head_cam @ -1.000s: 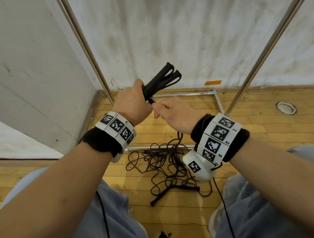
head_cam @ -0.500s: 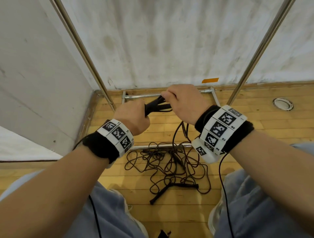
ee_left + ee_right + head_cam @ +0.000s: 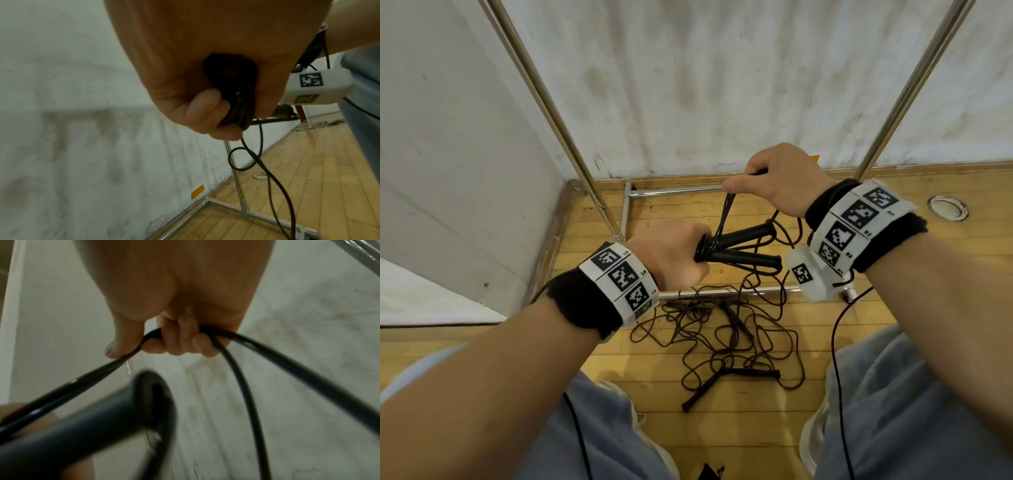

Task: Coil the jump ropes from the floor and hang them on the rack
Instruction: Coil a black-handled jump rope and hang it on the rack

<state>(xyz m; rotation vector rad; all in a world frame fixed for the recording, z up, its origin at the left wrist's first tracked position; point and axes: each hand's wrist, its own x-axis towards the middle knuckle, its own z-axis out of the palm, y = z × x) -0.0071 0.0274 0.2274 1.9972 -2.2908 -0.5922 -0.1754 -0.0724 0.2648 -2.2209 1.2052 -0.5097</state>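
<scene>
My left hand (image 3: 674, 253) grips the two black handles (image 3: 743, 248) of a jump rope, which point right, with cord wound round their near ends. In the left wrist view the left hand's fingers (image 3: 207, 105) curl round the black bundle (image 3: 236, 91). My right hand (image 3: 777, 178) is higher and farther, holding the rope's black cord (image 3: 726, 212) taut up from the handles. The right wrist view shows its fingers (image 3: 185, 339) curled round the cord (image 3: 236, 340), with a handle end (image 3: 152, 400) close below. More jump ropes (image 3: 722, 335) lie tangled on the floor.
The chrome rack's uprights (image 3: 558, 123) rise left and right, its base bars (image 3: 674, 192) on the wooden floor by the white wall. A round floor fitting (image 3: 947, 207) sits at the right. My knees in light trousers (image 3: 914, 411) frame the tangle.
The left hand has dropped and turned the handles from pointing up to pointing right. The right hand has risen past them, pulling the cord up and around the bundle.
</scene>
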